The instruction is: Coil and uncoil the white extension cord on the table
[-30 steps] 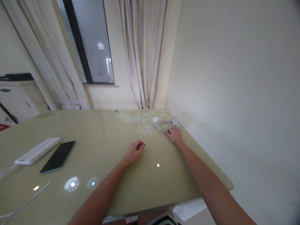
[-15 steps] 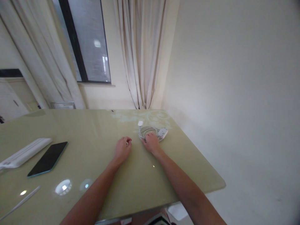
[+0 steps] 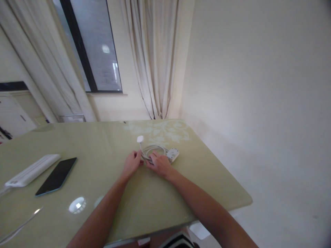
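A pale extension cord [image 3: 157, 147] lies coiled on the table. Its white plug [image 3: 140, 139] sticks out at the far left of the coil, and its white socket block [image 3: 172, 155] rests at the right. My right hand [image 3: 160, 164] is closed on the near side of the coil, beside the socket block. At the coil's left edge, below the plug, my left hand [image 3: 132, 163] has its fingers pinched on the cord; the fingertips are partly hidden.
On the left of the glossy greenish table [image 3: 207, 179] are a dark phone or tablet [image 3: 56, 176], a long white power strip [image 3: 33, 170] and a thin white cable [image 3: 22, 225]. A wall [image 3: 258, 103] runs along the right edge. Curtains [image 3: 155, 69] hang behind.
My right hand has drawn the coiled cord, plug and socket block leftward and nearer. My left hand, formerly apart from the coil, now meets its left edge.
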Demonstrator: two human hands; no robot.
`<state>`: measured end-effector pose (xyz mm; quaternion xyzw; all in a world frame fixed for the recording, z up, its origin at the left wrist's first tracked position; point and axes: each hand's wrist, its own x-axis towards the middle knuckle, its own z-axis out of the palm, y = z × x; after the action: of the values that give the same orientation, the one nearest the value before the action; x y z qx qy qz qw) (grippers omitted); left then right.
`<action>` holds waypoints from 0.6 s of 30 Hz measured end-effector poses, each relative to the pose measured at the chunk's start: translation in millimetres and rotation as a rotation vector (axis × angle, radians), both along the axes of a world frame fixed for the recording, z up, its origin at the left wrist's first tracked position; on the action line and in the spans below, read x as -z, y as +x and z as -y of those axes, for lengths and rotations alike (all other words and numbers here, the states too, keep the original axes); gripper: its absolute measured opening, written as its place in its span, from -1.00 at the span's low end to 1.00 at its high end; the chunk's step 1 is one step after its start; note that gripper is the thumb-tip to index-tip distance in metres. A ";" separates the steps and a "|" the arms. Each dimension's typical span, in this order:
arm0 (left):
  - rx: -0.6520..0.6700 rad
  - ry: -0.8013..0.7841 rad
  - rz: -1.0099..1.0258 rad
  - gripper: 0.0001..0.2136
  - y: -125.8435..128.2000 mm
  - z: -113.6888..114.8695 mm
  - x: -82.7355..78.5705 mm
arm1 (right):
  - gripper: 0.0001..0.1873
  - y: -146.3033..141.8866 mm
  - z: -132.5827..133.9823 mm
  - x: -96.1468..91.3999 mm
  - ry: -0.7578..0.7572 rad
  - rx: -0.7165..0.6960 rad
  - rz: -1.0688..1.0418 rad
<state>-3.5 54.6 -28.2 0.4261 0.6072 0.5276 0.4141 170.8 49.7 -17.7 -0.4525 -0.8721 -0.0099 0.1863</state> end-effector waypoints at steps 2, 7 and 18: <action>0.087 -0.064 0.258 -0.73 4.1 2.8 -0.1 | -0.71 2.3 -0.4 0.5 0.027 -0.003 -0.079; 0.262 -0.032 0.697 -0.67 18.6 11.0 -4.5 | -0.72 4.2 0.4 5.3 0.116 -0.166 -0.252; 0.066 -0.058 1.069 -0.65 16.4 11.4 -25.2 | -0.66 13.7 2.6 -11.6 0.178 -0.119 -0.615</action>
<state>12.9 43.2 -3.0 0.1054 0.3122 0.6408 0.6934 184.5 47.1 -6.1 -0.3645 -0.7955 0.0618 0.4801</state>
